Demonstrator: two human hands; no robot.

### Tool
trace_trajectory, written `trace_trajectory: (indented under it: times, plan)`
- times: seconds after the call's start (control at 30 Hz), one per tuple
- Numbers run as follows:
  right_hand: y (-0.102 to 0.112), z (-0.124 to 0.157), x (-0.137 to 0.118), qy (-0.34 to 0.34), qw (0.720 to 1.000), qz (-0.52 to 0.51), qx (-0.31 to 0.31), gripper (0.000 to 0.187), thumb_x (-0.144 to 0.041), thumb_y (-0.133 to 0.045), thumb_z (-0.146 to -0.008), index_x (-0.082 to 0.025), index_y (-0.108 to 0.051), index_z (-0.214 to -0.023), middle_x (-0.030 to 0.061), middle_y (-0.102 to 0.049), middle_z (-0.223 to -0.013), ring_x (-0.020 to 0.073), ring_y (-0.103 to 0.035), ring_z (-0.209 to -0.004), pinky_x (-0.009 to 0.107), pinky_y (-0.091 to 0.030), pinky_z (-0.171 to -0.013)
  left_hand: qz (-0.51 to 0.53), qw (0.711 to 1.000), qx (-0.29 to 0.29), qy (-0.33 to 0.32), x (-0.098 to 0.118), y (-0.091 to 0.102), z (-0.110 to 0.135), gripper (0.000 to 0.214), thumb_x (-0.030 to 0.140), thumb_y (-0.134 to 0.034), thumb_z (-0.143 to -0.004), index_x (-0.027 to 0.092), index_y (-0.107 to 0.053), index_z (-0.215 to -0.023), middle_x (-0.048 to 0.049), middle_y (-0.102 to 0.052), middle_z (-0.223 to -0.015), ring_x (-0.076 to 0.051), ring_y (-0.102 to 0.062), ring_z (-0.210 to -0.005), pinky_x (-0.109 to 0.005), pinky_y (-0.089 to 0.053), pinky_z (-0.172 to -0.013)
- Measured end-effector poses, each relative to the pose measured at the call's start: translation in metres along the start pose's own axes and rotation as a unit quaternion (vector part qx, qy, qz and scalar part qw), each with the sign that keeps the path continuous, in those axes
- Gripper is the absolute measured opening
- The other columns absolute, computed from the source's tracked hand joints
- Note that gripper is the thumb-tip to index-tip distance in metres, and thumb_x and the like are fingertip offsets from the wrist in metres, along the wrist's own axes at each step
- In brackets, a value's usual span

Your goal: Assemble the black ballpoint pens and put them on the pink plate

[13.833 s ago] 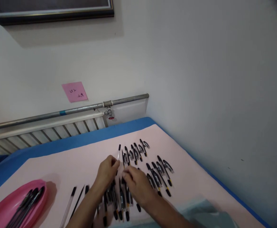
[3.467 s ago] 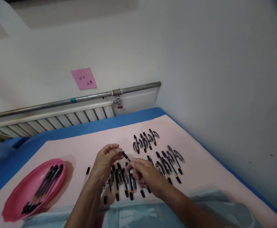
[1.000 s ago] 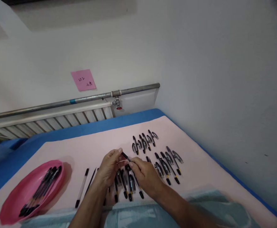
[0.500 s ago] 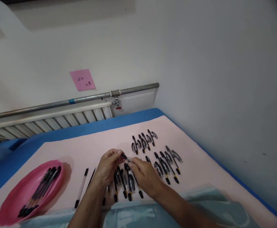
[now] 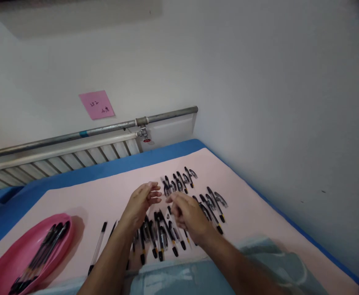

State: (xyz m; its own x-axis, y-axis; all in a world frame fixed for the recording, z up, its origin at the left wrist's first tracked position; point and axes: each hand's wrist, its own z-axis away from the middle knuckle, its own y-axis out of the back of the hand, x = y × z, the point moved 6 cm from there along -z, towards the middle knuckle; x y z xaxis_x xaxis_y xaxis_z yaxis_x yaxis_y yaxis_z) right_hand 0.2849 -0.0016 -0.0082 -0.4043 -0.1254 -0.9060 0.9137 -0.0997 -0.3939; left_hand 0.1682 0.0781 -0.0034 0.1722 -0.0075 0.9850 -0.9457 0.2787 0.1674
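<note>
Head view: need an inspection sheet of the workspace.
Surface: pink mat over a blue table, lying flat.
Job's things: row of black pens under the hands; two further rows of pen parts beyond, blurred; one clear pen lies apart to the left.
Clutter: pink tray at the left with bundled pens; pale blue sheet at the near edge.
Hands: left hand open above the row; right hand blurred, grip unclear; the two are apart.
Cables: nothing seen.
Surroundings: white wall, radiator, metal pipe, pink note.
</note>
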Motion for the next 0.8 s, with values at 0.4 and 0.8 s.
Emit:
trace_trajectory:
  times: [0.4,0.8]
  plan:
    - [0.028,-0.001,-0.033,0.077,0.991,-0.058,0.092,0.02,-0.036,-0.051,-0.071,-0.017,-0.053,-0.075,-0.0082,-0.038,-0.047,0.003,-0.024,-0.034,0.015,-0.016,-0.032,-0.366,0.917,-0.01,0.16,-0.034,-0.032,-0.067,0.023,0.03,-0.053,-0.082,0.014,-0.057,-0.099,-0.0054,-0.059,-0.1,-0.017,-0.058,-0.089,-0.037,-0.047,-0.077]
    - [0.02,-0.002,-0.025,0.113,0.972,0.193,0.072,0.021,-0.032,-0.04,-0.081,-0.018,-0.054,-0.074,-0.0059,-0.04,-0.049,0.0078,-0.034,-0.041,0.02,-0.026,-0.041,0.031,0.99,0.026,0.138,-0.023,0.011,-0.031,0.01,0.018,-0.061,-0.071,0.014,-0.057,-0.063,0.0012,-0.06,-0.058,-0.011,-0.059,-0.057,-0.024,-0.049,-0.061]
